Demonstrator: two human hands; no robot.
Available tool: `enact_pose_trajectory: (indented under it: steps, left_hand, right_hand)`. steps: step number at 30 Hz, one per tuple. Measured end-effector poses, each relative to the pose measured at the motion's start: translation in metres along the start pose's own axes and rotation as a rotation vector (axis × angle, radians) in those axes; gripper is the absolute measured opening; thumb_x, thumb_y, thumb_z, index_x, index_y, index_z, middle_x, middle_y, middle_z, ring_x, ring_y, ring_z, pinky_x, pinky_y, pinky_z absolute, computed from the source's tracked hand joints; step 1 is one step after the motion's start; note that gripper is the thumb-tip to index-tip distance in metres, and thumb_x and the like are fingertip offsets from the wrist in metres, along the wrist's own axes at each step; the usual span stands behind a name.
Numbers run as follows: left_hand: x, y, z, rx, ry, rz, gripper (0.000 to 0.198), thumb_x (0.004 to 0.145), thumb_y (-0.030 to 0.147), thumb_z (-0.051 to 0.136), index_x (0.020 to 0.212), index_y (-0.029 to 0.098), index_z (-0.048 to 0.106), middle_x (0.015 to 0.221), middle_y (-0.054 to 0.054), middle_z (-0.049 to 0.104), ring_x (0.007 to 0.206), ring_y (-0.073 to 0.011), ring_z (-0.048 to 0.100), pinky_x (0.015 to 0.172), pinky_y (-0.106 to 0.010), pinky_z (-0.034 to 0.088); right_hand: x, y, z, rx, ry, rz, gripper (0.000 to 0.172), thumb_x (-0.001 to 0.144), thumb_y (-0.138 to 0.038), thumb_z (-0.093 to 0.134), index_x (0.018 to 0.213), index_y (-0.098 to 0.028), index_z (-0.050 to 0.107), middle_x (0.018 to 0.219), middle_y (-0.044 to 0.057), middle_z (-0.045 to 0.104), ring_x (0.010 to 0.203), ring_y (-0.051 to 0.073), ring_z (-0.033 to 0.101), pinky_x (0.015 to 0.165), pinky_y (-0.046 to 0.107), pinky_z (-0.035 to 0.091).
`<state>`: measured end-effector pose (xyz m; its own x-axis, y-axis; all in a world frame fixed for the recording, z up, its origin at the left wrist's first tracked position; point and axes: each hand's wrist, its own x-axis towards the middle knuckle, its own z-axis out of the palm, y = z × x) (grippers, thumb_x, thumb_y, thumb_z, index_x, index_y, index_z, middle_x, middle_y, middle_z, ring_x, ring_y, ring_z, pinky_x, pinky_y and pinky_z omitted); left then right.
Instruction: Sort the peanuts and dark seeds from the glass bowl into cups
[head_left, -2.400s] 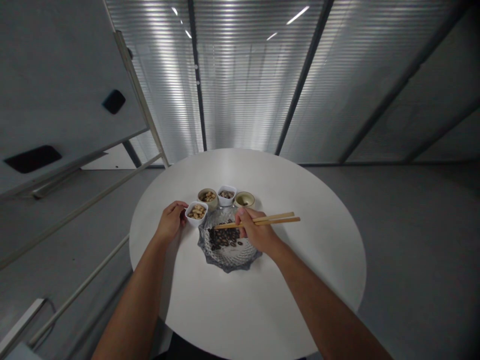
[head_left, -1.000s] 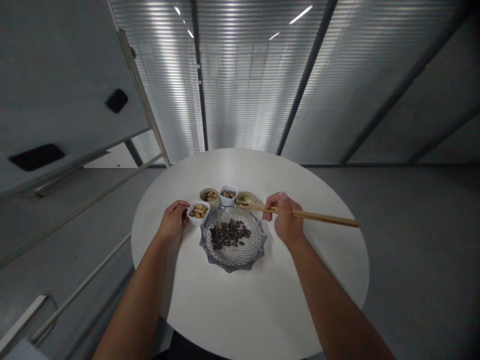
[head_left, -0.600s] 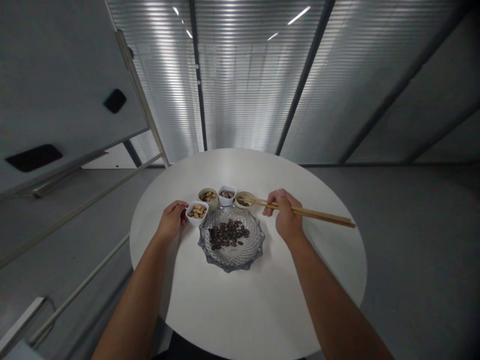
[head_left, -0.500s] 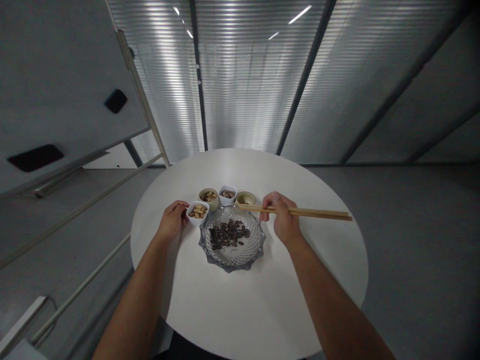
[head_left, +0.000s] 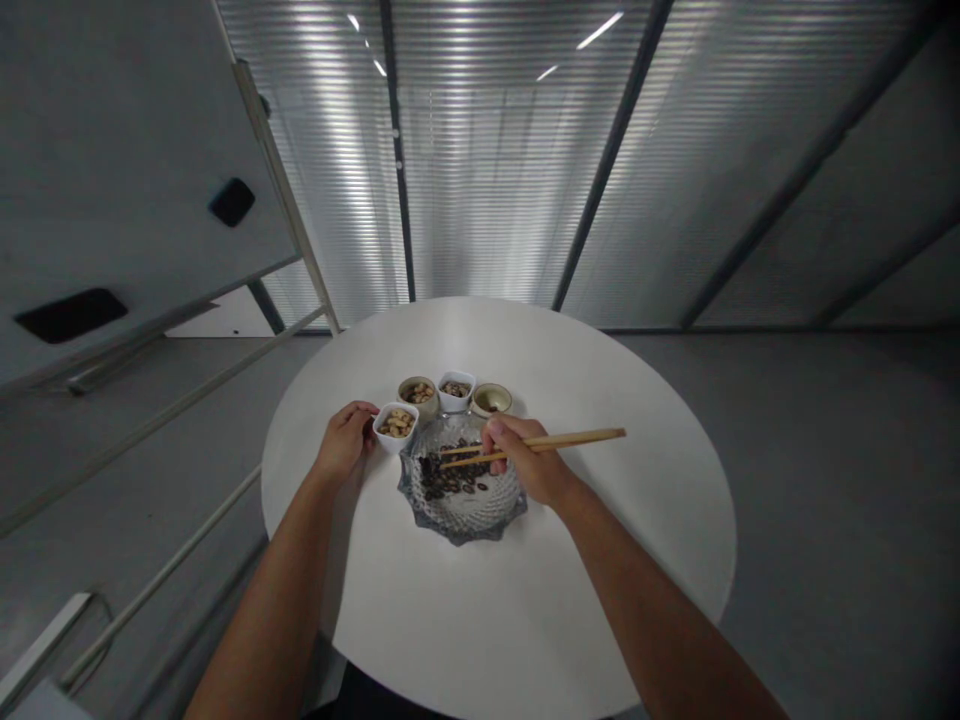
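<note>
My right hand (head_left: 525,458) is shut on a pair of wooden chopsticks (head_left: 577,437), and their tips reach over dark seeds (head_left: 450,475) in a scalloped glass dish (head_left: 465,525). I cannot tell whether the tips hold a seed. My left hand (head_left: 345,445) grips the side of a white square bowl of peanuts (head_left: 396,424). Behind the dish are a round beige bowl of nuts (head_left: 418,393), a white square bowl of dark seeds (head_left: 456,388) and a small olive cup (head_left: 492,400).
Everything stands on a round white table (head_left: 600,560). A whiteboard on a metal frame (head_left: 150,200) stands to the left. Behind the table is a slatted glass wall (head_left: 487,170), and a grey floor surrounds it.
My right hand has moved left and down, carrying the chopstick tips from the olive cup to above the seeds in the glass dish. My left hand has stayed on the peanut bowl.
</note>
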<state>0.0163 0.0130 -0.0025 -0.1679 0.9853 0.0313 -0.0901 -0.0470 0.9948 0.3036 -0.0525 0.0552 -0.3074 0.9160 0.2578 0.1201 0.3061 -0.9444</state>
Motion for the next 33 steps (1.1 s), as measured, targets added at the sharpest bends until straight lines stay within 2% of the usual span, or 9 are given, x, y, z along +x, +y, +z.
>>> enact_pose_trajectory:
  steps: [11,23,33]
  left_hand:
    - [-0.001,0.001,0.002,0.024,0.002,-0.006,0.018,0.073,0.035,0.066,0.077,0.017,0.066,0.051,0.003,0.053,0.041,-0.0109,0.043,0.040,-0.023,0.030]
    - [-0.002,0.003,0.005,0.027,0.014,-0.020,0.017,0.072,0.034,0.065,0.077,0.018,0.067,0.051,0.002,0.052,0.042,-0.0114,0.043,0.040,-0.024,0.031]
    - [0.000,0.002,0.004,0.054,0.010,-0.005,0.017,0.075,0.035,0.064,0.078,0.018,0.066,0.054,0.002,0.053,0.044,-0.0119,0.044,0.041,-0.024,0.032]
  right_hand:
    - [0.000,0.010,0.004,-0.120,-0.046,-0.017,0.051,0.102,-0.061,0.041,0.075,-0.020,0.056,0.056,-0.001,0.053,0.051,0.014,0.051,0.051,0.027,0.039]
    - [-0.001,-0.003,0.007,-0.292,-0.125,-0.108,0.044,0.104,-0.046,0.044,0.068,-0.022,0.049,0.062,-0.001,0.052,0.060,0.015,0.050,0.057,0.029,0.038]
    - [-0.002,-0.009,0.007,-0.410,-0.173,-0.195,0.043,0.105,-0.044,0.044,0.067,-0.023,0.048,0.062,0.000,0.054,0.060,0.016,0.050,0.057,0.032,0.036]
